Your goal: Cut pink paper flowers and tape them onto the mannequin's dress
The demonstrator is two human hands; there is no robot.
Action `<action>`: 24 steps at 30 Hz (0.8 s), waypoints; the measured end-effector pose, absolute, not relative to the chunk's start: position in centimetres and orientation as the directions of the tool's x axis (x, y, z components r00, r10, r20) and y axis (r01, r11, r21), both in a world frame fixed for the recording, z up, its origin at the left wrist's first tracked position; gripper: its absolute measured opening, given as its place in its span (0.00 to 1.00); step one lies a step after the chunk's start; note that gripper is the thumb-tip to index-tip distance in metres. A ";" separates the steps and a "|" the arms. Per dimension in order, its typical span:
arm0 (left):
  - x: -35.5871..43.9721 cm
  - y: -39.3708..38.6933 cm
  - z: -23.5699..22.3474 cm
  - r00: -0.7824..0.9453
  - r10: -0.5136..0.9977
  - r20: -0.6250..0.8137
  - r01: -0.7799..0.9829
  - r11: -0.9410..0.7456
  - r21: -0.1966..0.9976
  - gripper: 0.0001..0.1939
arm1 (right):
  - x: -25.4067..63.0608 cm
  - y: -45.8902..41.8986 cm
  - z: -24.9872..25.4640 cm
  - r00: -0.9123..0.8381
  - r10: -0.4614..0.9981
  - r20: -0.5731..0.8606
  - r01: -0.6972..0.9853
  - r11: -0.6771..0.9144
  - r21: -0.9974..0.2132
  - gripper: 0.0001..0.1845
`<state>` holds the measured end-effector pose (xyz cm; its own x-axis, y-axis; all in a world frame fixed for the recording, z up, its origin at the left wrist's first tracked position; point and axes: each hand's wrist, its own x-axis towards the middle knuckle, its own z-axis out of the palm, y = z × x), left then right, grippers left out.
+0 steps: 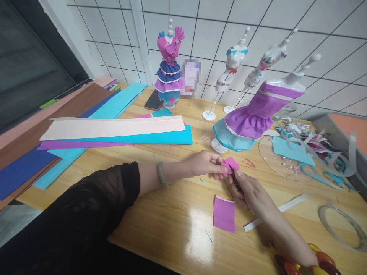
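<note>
My left hand (205, 164) pinches a small piece of pink paper (233, 163) by its left side, just above the table. In my right hand (249, 191) are dark scissors (236, 182), their tips against the pink paper; the handles are mostly hidden by my fingers. Below my hands lies a purple paper rectangle (224, 214) with a white strip along its top edge. A thin pink paper scrap (249, 163) rests to the right of the piece. Behind my hands stands a dress form in a purple and light blue paper dress (252, 110).
Long folded paper strips (114, 130) cover the table's left side. Other small dress forms (236, 57) and a dressed one (169, 72) stand along the tiled wall, near a phone (153, 100). At right are a tape roll (342, 225), a white strip (275, 212) and trimmings on a clear plate (266, 152).
</note>
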<state>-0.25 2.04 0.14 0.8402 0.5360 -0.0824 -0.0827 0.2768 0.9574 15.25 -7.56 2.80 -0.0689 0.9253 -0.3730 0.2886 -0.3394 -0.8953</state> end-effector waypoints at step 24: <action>-0.4 2.6 0.9 0.855 0.451 -0.257 0.069 0.393 0.917 0.11 | 15.0 -7.6 3.4 -0.083 0.939 -0.332 0.366 -0.281 -0.887 0.25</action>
